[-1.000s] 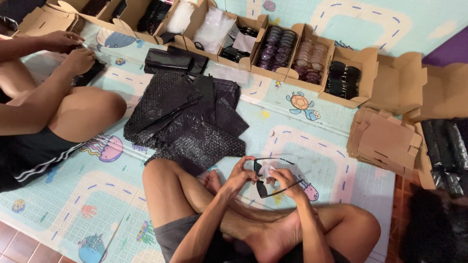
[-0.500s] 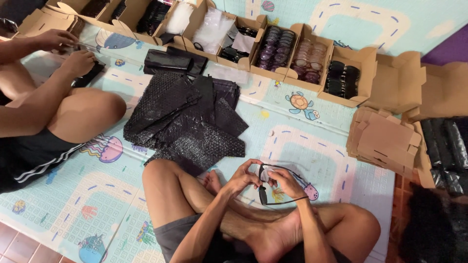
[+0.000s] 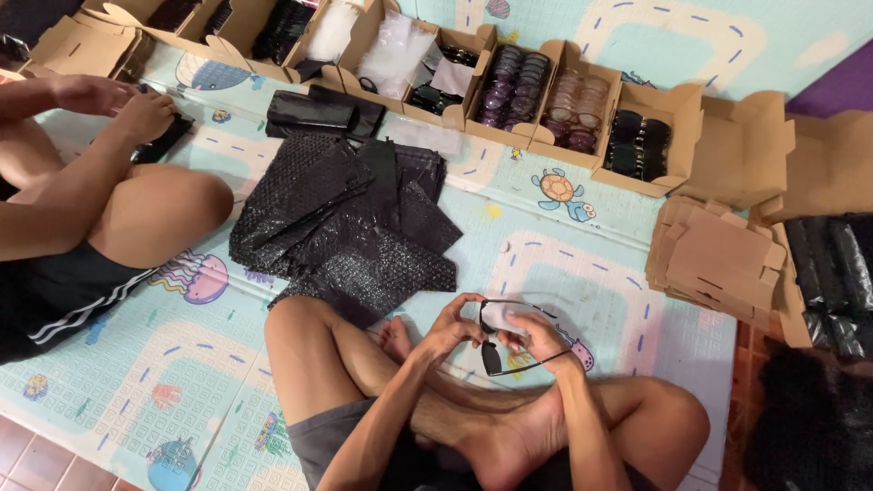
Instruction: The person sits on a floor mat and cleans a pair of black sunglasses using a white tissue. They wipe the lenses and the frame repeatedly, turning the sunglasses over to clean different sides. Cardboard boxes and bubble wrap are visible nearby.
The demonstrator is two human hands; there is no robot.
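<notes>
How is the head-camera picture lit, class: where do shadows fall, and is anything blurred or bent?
Head view: soft, even light; a shadow lies on the play mat by the left hand and right hand, which hold dark sunglasses. The glasses and the black bubble-wrap bags are sharp. The cardboard boxes splay outwards near the edges, a wide-lens effect.

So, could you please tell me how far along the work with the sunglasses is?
Done: nothing visibly finished. In hand: both hands, left hand and right hand, hold one pair of thin-framed black sunglasses over a white cloth. Left: open brown cardboard boxes full of glasses, black bubble-wrap pouches and flat brown cartons.
</notes>
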